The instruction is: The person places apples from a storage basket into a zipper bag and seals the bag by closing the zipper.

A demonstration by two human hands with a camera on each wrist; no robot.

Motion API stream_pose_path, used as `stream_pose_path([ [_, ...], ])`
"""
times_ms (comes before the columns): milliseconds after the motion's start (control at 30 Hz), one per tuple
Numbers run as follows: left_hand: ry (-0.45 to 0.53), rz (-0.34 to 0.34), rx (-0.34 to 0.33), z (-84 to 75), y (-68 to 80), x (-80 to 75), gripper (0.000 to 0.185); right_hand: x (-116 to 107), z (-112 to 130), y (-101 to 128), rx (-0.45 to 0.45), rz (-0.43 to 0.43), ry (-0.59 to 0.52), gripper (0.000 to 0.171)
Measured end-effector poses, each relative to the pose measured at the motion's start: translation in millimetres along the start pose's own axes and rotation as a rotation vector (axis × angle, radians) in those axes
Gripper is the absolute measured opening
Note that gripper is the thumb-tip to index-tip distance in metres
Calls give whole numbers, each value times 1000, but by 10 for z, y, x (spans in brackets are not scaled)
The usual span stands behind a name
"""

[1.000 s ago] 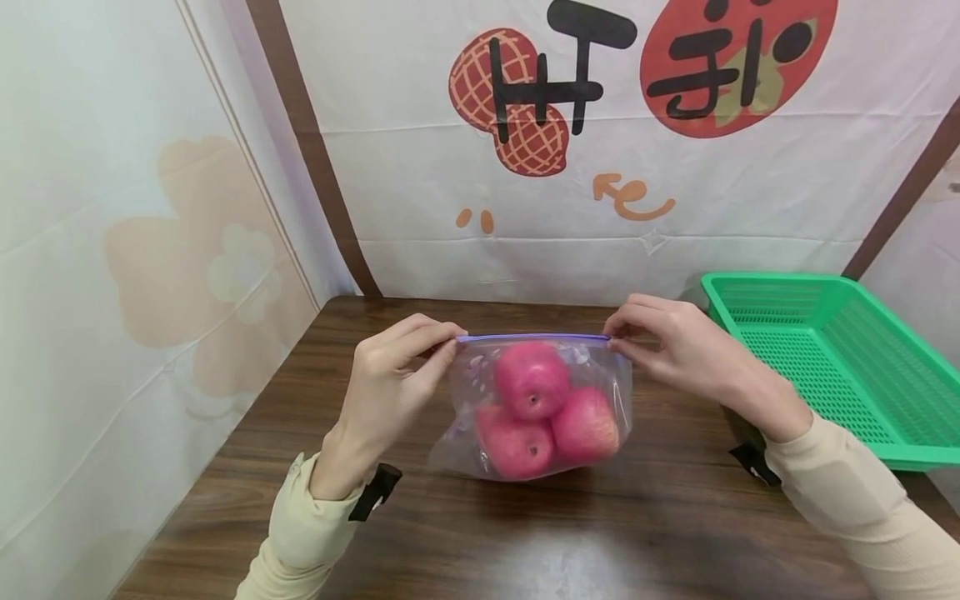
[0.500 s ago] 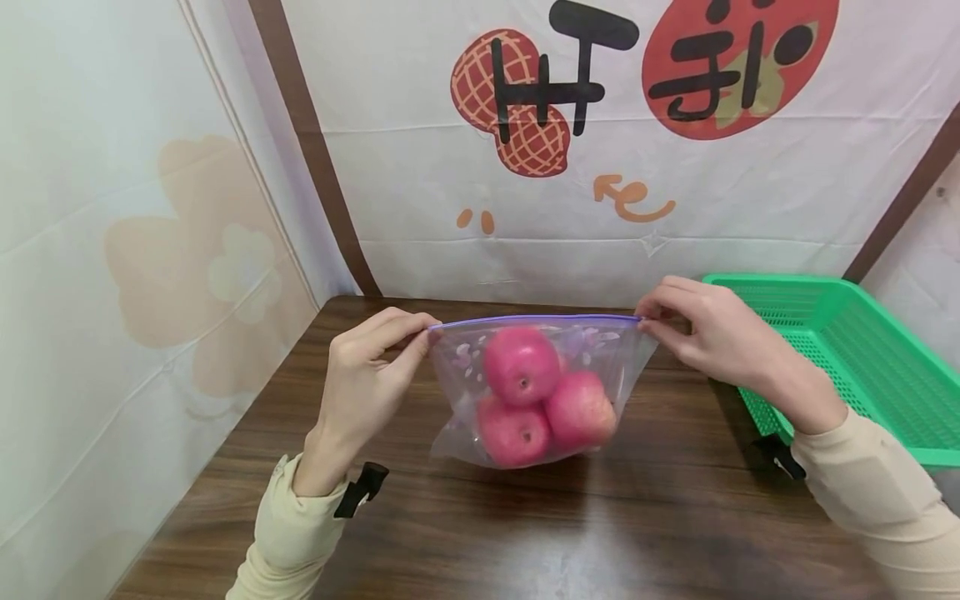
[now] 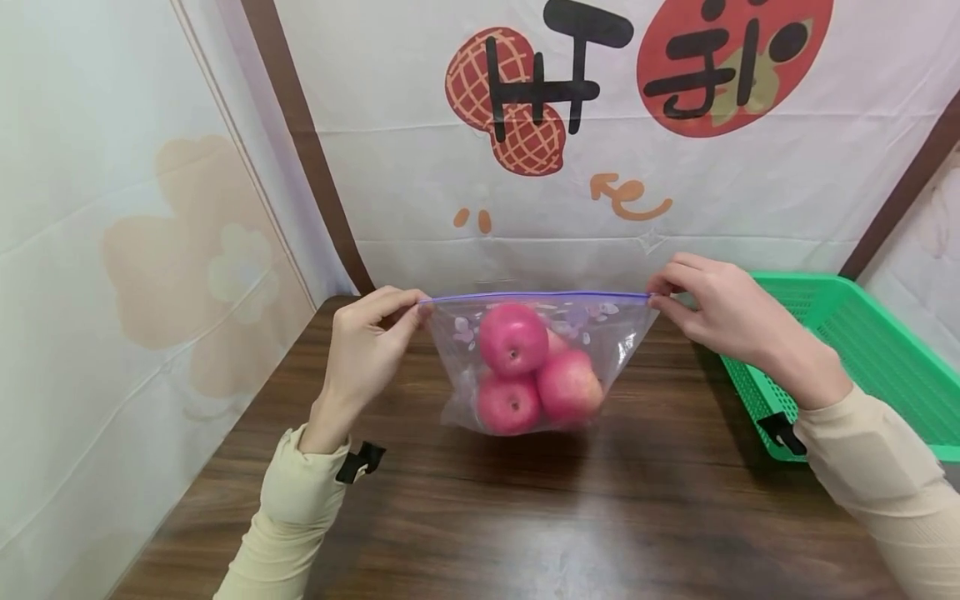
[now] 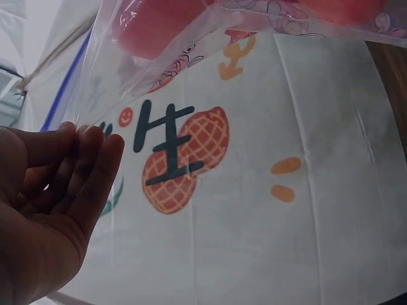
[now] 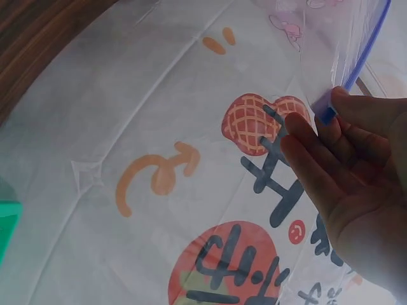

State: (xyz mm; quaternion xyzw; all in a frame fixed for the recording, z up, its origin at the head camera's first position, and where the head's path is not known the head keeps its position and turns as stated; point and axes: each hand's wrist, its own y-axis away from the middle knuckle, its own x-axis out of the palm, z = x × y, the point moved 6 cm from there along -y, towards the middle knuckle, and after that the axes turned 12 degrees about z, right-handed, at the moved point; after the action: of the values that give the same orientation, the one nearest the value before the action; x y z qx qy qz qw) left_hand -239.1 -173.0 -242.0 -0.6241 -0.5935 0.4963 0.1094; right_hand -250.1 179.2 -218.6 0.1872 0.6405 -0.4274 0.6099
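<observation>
A clear zip bag (image 3: 465, 358) with a blue-purple zip strip hangs stretched between both hands, several red apples (image 3: 513, 340) bunched inside it. At the bag's upper left corner, the left hand (image 3: 367, 350) pinches the strip's end between thumb and fingers. The opposite top corner is pinched by the right hand (image 3: 731, 317). A blue slider (image 5: 325, 109) shows at the right fingertips in the right wrist view. The zip line looks straight and drawn together along the top. In the left wrist view, apples show through the plastic above the left hand (image 4: 57, 203).
A green plastic basket (image 3: 892, 367) stands on the right of the brown wooden table (image 3: 480, 517), partly behind the right forearm. A white printed cloth (image 3: 420, 167) hangs along the back, and another cloth (image 3: 135, 350) borders the left side.
Both hands have risen with the bag of apples, which now hangs higher. The right hand has shifted rightward and the left hand slightly leftward, so the top strip is pulled wider.
</observation>
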Motion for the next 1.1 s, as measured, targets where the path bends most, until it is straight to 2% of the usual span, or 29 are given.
stream_pose_path([
  [167,-16,34,-43,224,-118,-3,5,86,-32,-131,22,12,-3,13],
  [467,-63,103,-213,661,-317,-34,13,342,-119,-463,31,63,16,8],
  [700,-70,114,-293,1011,-436,-49,16,503,-183,-781,24,76,14,6],
  [867,-30,140,-353,1223,-611,-47,17,563,-262,-1009,28,72,11,7],
  [1100,-34,123,-407,1496,-845,-154,17,648,-302,-1387,65,91,-9,13],
])
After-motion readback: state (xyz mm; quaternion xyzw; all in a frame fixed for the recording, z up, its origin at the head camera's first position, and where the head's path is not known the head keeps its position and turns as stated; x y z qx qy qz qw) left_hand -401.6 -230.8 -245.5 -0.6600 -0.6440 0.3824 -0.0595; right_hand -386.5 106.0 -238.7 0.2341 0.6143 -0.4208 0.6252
